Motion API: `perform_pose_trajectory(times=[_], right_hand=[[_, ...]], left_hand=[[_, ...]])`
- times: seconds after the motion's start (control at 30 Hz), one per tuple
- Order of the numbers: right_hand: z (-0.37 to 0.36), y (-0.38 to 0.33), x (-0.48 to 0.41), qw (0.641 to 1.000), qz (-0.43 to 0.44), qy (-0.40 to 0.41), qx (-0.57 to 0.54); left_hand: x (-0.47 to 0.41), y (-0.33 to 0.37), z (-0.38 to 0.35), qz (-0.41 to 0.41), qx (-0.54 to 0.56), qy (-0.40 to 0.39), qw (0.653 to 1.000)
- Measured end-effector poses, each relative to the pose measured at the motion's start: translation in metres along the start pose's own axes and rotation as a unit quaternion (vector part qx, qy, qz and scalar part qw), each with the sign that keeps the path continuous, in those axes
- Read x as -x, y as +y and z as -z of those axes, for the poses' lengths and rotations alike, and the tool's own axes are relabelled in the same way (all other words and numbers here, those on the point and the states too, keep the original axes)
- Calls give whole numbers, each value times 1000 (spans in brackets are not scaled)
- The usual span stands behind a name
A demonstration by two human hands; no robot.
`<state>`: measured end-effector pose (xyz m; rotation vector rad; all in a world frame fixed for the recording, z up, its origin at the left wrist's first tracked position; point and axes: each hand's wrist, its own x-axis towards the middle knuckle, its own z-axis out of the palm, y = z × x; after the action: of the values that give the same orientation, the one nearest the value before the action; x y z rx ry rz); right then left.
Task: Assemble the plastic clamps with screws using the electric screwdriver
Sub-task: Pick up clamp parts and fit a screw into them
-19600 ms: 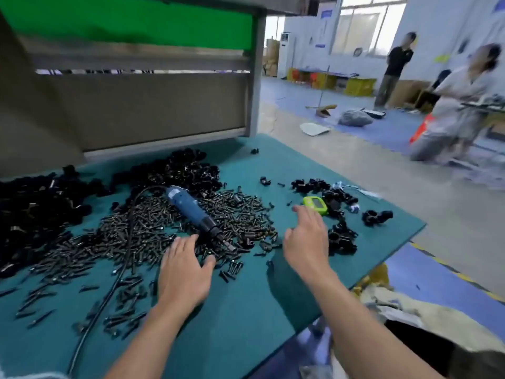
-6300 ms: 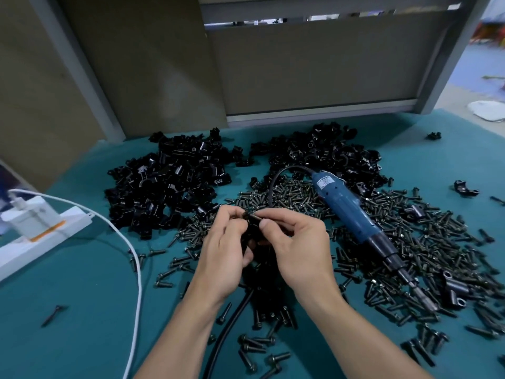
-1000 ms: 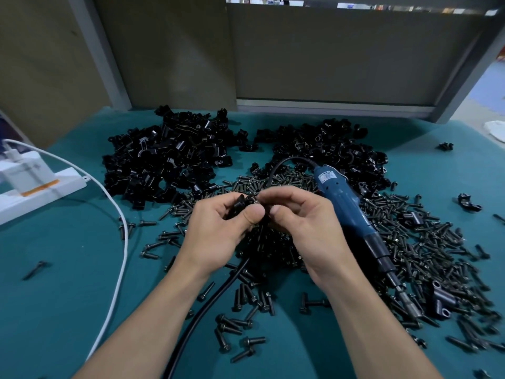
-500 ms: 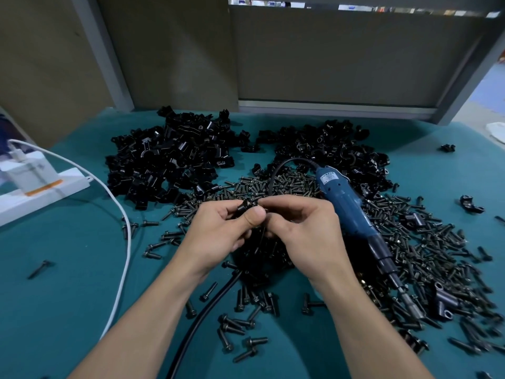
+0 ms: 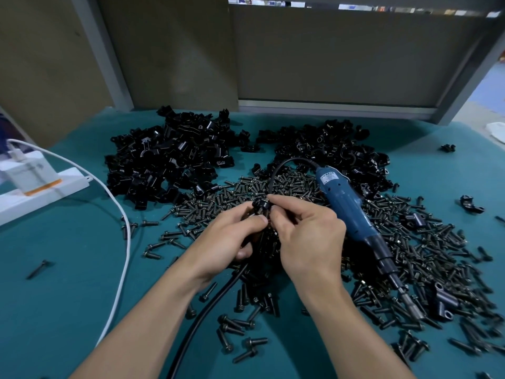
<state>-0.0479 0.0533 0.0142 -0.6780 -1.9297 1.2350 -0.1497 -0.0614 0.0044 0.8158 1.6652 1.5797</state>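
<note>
Pinches a black clamp [image 5: 261,207] at frame centre between fingers of left hand [image 5: 229,242] and right hand [image 5: 308,236], seemingly starting a screw; probably needs next a reach for the screwdriver [image 5: 347,212] lying just right on the bench [image 5: 68,269].

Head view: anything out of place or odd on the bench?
No damage visible. Minor strays: one screw lies alone far left of the screw pile; a clamp piece and another sit apart at right. The electric screwdriver lies on the screws, its cord passing beneath the left hand.
</note>
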Motion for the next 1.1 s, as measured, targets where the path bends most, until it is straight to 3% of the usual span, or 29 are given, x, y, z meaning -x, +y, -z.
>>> perform_pose_trajectory(times=[0.17,0.33,0.5,0.63,0.83,1.1], right_hand=[[-2,2,1,1000,-1,27,15],[-4,1,5,996,57,17,60],[0,1,3,992,102,7,76],[3,2,-1,993,89,-20,70],[6,4,-4,994,76,-29,68],[1,4,0,990,129,-16,63]], left_hand=[[-1,-2,0,-7,3,-38,999],[-1,-5,0,-22,-5,-34,999],[-4,-8,-2,-20,-18,0,1000],[-5,-15,-1,4,-39,42,998],[-5,-11,-6,-46,-47,42,997],[0,-6,-11,-62,-64,70,994]])
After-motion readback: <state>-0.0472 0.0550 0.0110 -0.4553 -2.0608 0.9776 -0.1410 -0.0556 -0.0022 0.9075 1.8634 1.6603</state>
